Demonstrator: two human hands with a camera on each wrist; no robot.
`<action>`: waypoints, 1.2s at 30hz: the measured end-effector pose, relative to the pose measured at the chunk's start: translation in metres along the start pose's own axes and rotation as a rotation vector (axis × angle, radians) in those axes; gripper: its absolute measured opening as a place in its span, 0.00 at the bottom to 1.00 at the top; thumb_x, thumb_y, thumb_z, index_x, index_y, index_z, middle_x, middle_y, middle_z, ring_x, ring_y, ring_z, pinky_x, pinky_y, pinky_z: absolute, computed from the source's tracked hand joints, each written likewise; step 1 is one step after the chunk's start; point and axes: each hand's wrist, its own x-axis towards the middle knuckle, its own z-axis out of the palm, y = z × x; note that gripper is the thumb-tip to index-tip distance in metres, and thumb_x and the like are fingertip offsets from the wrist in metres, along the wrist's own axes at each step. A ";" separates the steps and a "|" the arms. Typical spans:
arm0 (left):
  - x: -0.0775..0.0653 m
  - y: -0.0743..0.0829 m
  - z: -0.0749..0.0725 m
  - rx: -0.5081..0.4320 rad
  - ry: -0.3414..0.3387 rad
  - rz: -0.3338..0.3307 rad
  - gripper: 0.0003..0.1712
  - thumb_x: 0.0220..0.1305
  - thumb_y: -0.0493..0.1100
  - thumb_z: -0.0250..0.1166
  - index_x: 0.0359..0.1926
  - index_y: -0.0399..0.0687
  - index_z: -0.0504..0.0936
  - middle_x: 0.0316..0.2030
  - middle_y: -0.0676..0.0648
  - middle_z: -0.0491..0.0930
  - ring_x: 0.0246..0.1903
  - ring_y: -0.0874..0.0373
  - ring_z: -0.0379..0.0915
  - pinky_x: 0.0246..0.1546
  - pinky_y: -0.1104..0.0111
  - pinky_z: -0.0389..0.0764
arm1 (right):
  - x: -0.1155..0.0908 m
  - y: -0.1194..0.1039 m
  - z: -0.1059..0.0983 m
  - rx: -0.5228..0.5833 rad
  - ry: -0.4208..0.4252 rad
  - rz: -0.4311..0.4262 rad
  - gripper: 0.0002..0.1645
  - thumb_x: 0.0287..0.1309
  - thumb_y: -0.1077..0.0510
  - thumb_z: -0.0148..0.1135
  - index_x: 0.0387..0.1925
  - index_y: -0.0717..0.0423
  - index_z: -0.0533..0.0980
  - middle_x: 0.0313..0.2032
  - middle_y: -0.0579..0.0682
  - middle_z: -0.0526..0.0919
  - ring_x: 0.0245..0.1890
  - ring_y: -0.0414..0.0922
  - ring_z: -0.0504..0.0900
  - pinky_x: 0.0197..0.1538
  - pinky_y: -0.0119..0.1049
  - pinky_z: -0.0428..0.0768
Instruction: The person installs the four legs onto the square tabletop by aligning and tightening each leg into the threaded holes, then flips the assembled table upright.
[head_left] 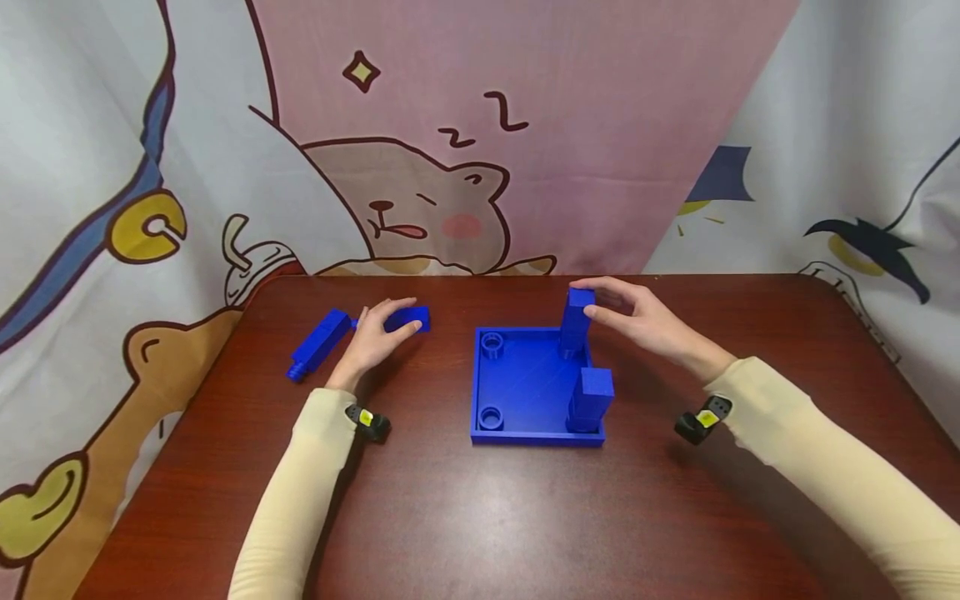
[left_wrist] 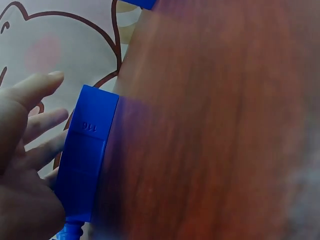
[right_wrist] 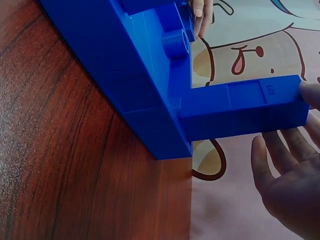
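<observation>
On the brown table (head_left: pixel 480 517), nearest to me come two cream sleeves (head_left: pixel 296 467), each with a black wrist device (head_left: pixel 703 419) whose yellow label is too small for reading. Between the arms lies the tray (head_left: pixel 536 439), with bare sockets (head_left: pixel 491 419) in its two left corners and the near post (head_left: pixel 592 400) upright in its near right corner. To the left, the loose post (head_left: pixel 321 343) lies slantwise, its long axis going from near left to far right, its ribbed, narrow end toward the near left. Just beyond, the left hand (head_left: pixel 378 335) is spread over the covered post (left_wrist: pixel 87 155), not clenched, with its thumb apart from it. This post lies left to right, ribbed end leftward, and carries the number 116. In the tray's far right corner, the far post (head_left: pixel 576 321), marked 123, stands vertical; the right hand (head_left: pixel 641 321) pinches its top between thumb and fingers. Behind hangs a cloth (head_left: pixel 600 100) with a sleeping bear and two letters Z.
</observation>
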 end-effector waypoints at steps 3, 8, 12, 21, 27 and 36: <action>0.002 -0.002 0.001 0.037 -0.040 0.001 0.27 0.64 0.42 0.65 0.61 0.35 0.74 0.60 0.36 0.72 0.66 0.35 0.54 0.64 0.39 0.35 | 0.000 0.001 0.001 -0.003 -0.001 0.004 0.25 0.69 0.55 0.55 0.65 0.52 0.69 0.64 0.50 0.70 0.63 0.52 0.69 0.56 0.31 0.72; 0.003 -0.002 0.001 0.057 -0.079 -0.015 0.27 0.65 0.43 0.65 0.63 0.38 0.74 0.62 0.39 0.70 0.65 0.41 0.54 0.64 0.43 0.37 | 0.000 0.001 0.000 -0.004 0.001 0.019 0.25 0.70 0.54 0.55 0.66 0.51 0.69 0.64 0.50 0.70 0.63 0.49 0.69 0.57 0.33 0.72; 0.003 0.000 0.003 0.060 -0.067 -0.033 0.27 0.65 0.43 0.65 0.63 0.40 0.74 0.62 0.39 0.70 0.63 0.41 0.54 0.62 0.45 0.38 | 0.000 0.002 0.000 0.008 0.001 0.015 0.25 0.70 0.55 0.55 0.66 0.52 0.69 0.64 0.51 0.70 0.63 0.49 0.69 0.57 0.31 0.71; 0.007 -0.004 0.012 0.058 0.026 -0.034 0.23 0.60 0.39 0.68 0.58 0.40 0.79 0.54 0.39 0.77 0.59 0.38 0.56 0.60 0.44 0.38 | 0.000 0.003 0.001 0.017 -0.001 0.029 0.25 0.70 0.54 0.55 0.66 0.51 0.68 0.64 0.50 0.70 0.63 0.50 0.69 0.59 0.40 0.72; 0.007 0.000 0.012 0.055 0.048 -0.042 0.21 0.60 0.37 0.69 0.55 0.41 0.81 0.52 0.40 0.78 0.56 0.39 0.59 0.58 0.44 0.42 | 0.000 0.005 0.001 0.019 -0.002 0.021 0.25 0.70 0.54 0.55 0.66 0.52 0.68 0.65 0.52 0.69 0.64 0.53 0.68 0.60 0.50 0.69; 0.006 0.011 0.007 0.027 0.026 -0.071 0.21 0.64 0.39 0.66 0.57 0.42 0.80 0.55 0.41 0.77 0.54 0.40 0.61 0.56 0.43 0.45 | 0.001 0.004 0.000 0.042 -0.002 -0.002 0.25 0.69 0.56 0.56 0.65 0.53 0.69 0.65 0.54 0.69 0.64 0.53 0.67 0.58 0.33 0.71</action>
